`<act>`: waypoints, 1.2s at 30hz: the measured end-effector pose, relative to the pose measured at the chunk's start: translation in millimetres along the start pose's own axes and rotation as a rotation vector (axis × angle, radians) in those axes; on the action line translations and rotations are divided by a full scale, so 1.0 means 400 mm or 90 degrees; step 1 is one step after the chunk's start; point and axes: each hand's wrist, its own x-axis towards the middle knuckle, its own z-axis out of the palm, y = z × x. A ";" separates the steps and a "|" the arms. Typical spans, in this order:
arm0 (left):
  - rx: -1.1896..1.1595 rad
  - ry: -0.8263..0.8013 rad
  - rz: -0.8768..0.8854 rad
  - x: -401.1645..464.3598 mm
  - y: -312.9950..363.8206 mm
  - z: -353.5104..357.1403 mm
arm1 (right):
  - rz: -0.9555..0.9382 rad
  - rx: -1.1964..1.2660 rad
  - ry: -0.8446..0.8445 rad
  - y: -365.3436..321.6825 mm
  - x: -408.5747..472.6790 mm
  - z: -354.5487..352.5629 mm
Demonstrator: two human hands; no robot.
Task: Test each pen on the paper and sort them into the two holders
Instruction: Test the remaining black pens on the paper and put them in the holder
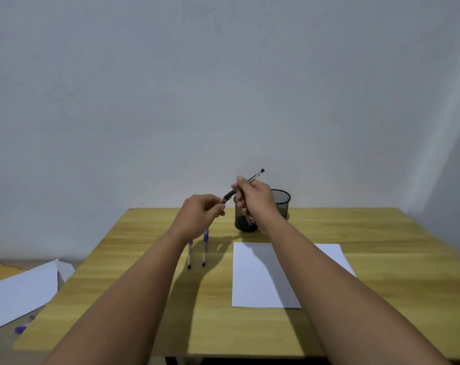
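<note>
Black pen [246,184] is held clear above the table [144,299], tilted, its rear end up and to the right. The right hand [255,197] is closed around the mid-barrel; the left hand [201,212] pinches the lower, dark-gripped end, judged to be pulling or seating a cap. The pen appears light, rigid and smooth; the rubber grip section offers the surest hold, the clear barrel likely slicker. Two purple pens [197,250] lie side by side on the table, untouched, left of the blank paper [252,277]. Two black mesh holders stand behind the paper: the near holder [243,223], partly hidden by the right hand, shows something dark inside, not identifiable; the far holder [283,202] shows no visible contents.
</note>
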 end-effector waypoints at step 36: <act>0.466 0.030 0.148 -0.051 -0.171 0.217 | 0.033 -0.020 0.212 0.218 -0.030 -0.333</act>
